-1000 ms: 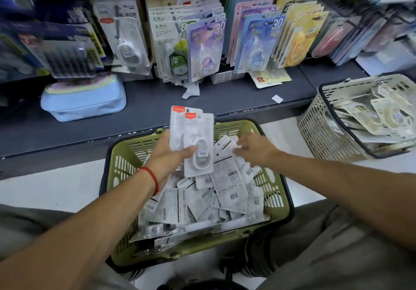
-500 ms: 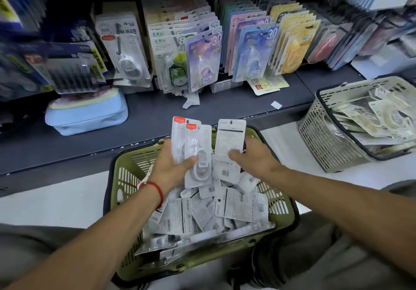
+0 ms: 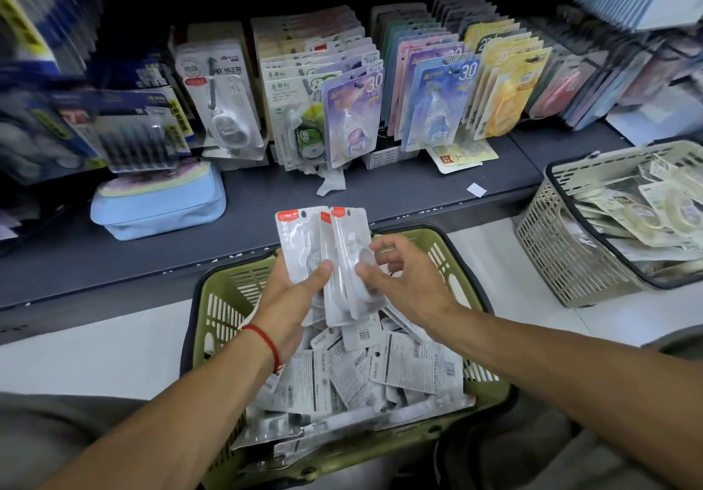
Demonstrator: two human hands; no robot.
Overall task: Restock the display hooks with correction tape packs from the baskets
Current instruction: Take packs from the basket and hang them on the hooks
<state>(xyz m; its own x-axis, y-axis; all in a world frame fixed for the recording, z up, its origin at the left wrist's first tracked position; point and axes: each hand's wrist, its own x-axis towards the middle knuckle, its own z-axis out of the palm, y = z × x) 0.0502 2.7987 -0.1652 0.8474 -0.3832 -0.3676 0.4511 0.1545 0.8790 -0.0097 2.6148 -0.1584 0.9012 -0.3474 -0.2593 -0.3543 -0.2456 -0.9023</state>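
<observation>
Packs gathered, none hung yet.
My left hand point(image 3: 293, 299) grips the packs point(image 3: 327, 257); right hand point(image 3: 399, 280) pinches one; green basket point(image 3: 213, 299) mostly full.

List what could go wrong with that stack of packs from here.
1. The left hand holds several packs fanned out, pinned mostly by its thumb; the loose grip could let one slip back into the green basket.
2. The right hand is adding a pack at an angle; misaligned hang holes may snag on a hook.
3. The hooks on the shelf look crowded; forcing more on could knock packs off.
</observation>
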